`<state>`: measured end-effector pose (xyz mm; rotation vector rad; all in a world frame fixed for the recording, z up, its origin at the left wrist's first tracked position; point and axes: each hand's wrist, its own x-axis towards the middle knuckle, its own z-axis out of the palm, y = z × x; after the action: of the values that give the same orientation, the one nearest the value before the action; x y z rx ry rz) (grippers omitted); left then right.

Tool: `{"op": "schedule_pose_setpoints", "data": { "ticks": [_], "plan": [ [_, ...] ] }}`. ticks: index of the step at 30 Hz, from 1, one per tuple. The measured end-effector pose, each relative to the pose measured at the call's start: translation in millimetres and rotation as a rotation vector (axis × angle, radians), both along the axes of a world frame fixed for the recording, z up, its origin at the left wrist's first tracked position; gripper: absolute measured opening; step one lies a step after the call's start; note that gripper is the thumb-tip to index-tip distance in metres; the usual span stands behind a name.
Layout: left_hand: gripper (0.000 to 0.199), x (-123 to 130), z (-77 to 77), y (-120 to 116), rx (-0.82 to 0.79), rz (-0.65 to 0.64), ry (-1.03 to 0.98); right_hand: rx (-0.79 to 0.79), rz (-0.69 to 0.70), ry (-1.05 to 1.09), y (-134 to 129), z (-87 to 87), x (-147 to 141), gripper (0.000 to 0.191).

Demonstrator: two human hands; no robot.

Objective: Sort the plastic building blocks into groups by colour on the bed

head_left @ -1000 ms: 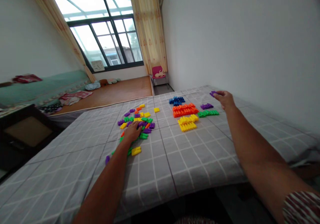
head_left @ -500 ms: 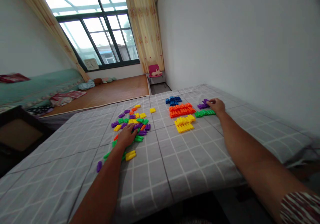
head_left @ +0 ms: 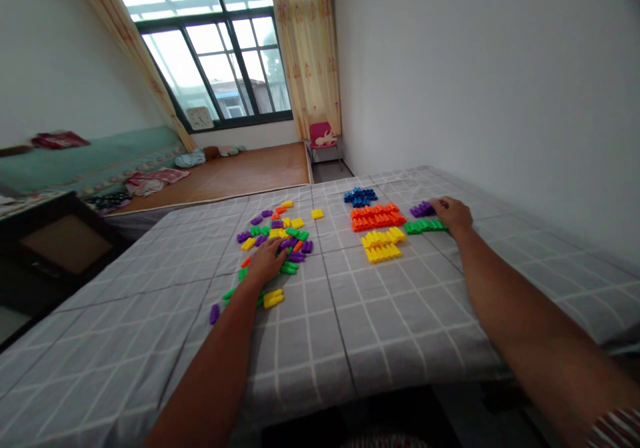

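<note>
Right hand [head_left: 453,215] touches the purple row [head_left: 421,209] at its right end, grip unclear; left hand [head_left: 267,260] covers plastic pieces [head_left: 289,269]. Its grasp is hidden.

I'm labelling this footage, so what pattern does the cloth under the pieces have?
The cloth is grey with pale grid lines, best seen in the head view.

reaching up from the bottom left with the left arm [head_left: 220,351], holding the left hand [head_left: 267,260] palm down just left of the frame's centre, with fingers slightly spread toward the right. reaching in from the lower right with the right arm [head_left: 520,301], bending the right hand [head_left: 456,216] leftward right of centre, with fingers curled.
</note>
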<state>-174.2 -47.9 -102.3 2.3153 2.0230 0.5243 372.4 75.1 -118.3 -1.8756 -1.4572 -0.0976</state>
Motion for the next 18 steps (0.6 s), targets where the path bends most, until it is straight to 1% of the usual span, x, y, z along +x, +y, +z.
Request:
{"op": "schedule_pose_setpoints", "data": {
  "ticks": [5, 7, 9, 11, 13, 15, 16, 18],
  "plan": [
    [0.039, 9, 3.9, -9, 0.013, -0.009, -0.051, 0.126, -0.037, -0.031, -2, -3.5, 7, 0.036],
    [0.038, 11, 6.1, -11, 0.047, 0.018, -0.073, 0.226, -0.011, -0.007, -7, 1.8, 1, 0.037],
    [0.038, 10, 8.5, -12, 0.108, 0.077, -0.108, 0.333, 0.058, 0.021, -16, 14.6, -14, 0.039],
    [0.038, 7, 11.0, -13, 0.173, 0.119, -0.160, 0.400, 0.158, 0.036, -29, 33.2, -41, 0.038],
    [0.037, 3, 13.5, -14, 0.215, 0.125, -0.218, 0.405, 0.285, 0.034, -42, 52.7, -79, 0.035],
    [0.034, 0, 16.0, -15, 0.231, 0.145, -0.274, 0.336, 0.478, 0.010, -54, 67.6, -125, 0.030],
    [0.032, -1, 17.2, -15, 0.233, 0.169, -0.303, 0.279, 0.600, -0.009, -61, 72.1, -149, 0.026],
    [0.033, -2, 19.0, -16, 0.228, 0.181, -0.388, 0.162, 0.834, -0.041, -73, 74.5, -196, 0.021]
  ]
}}
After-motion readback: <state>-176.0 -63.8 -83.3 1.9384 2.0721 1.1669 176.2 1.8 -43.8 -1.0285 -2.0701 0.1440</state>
